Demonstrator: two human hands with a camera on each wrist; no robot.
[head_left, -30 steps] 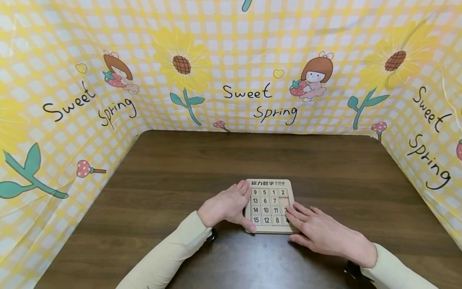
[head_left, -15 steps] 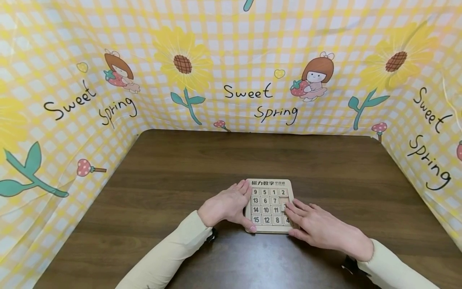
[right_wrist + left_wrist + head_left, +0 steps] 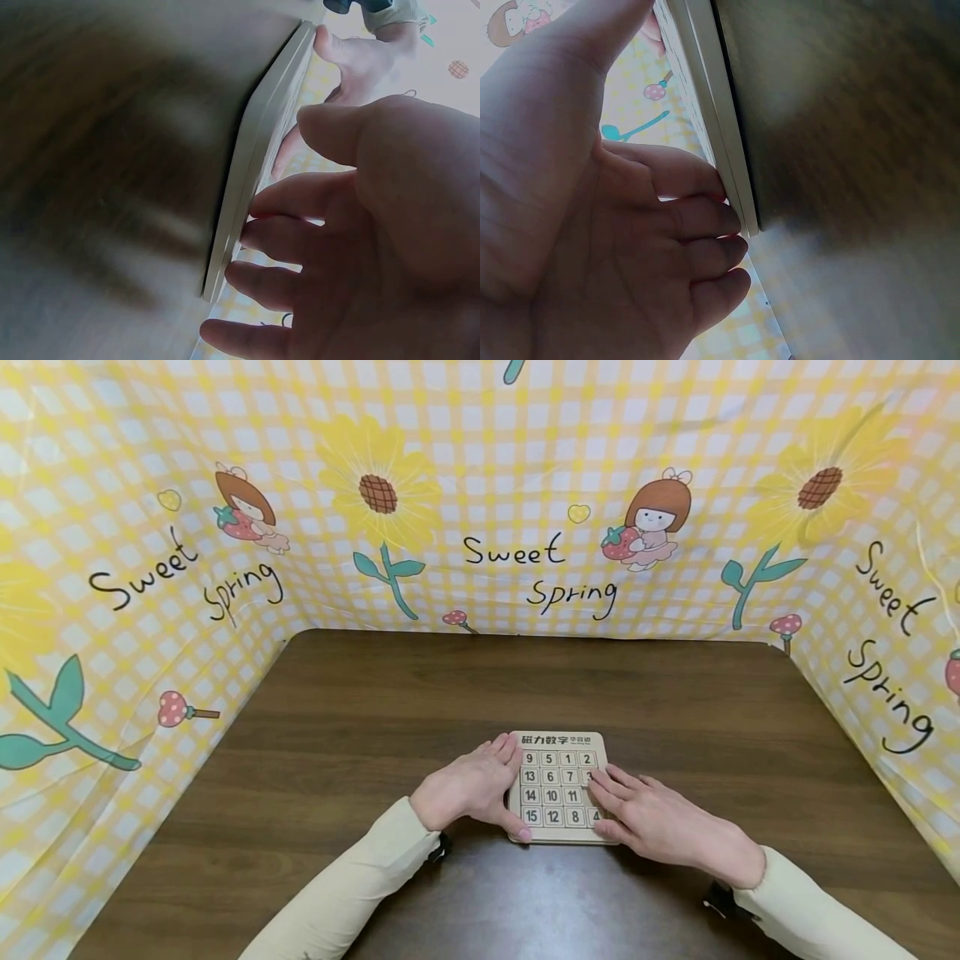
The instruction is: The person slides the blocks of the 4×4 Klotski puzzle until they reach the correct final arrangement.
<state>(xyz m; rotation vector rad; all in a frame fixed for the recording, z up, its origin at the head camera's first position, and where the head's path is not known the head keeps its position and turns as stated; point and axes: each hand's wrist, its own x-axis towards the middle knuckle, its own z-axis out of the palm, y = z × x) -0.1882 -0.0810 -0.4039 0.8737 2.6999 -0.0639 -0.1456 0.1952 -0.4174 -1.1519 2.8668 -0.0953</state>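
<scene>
A wooden sliding number puzzle lies flat on the table in front of me, its numbered tiles in a pale frame with Chinese lettering on top. My left hand rests along the puzzle's left edge, fingertips at the upper left and thumb at the lower left corner. From the right, my right hand reaches over the frame with straight fingers, a fingertip touching the tile marked 3 in the second row. Below that tile is a gap, partly hidden by the fingers. Both wrist views show extended fingers at the puzzle's rim.
The puzzle sits on a dark wood-grain table. A yellow checked cloth printed with sunflowers and "Sweet Spring" stands around its back and sides. Light sleeves cover both forearms, and a dark strap shows under the right wrist.
The tile marked 3 has slid up from the third row into the second-row gap, pushed by my right fingers. My right hand has shifted slightly up and left; the left hand stays put.
</scene>
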